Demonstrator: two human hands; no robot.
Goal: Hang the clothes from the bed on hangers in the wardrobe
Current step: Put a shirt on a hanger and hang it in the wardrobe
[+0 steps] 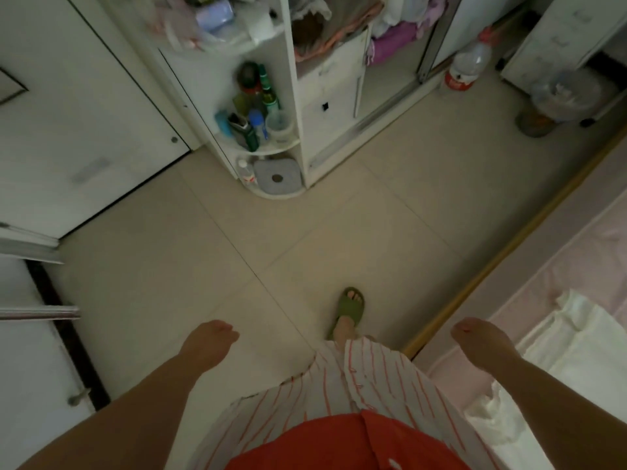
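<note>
Grip: our left hand (210, 340) and right hand (475, 340) hang loosely curled, holding nothing.
Clothes: white garment (556, 361) lies on the bed (576, 239) — beside our right hand.
Handling: likely soft, light — we lift it at the shoulders.
Wardrobe (339, 96): stands ahead.

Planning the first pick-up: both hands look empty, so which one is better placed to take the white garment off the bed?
Right. The right hand hangs beside the bed, close to the white garment. The left hand hangs over the floor on the far side of the body.
</note>
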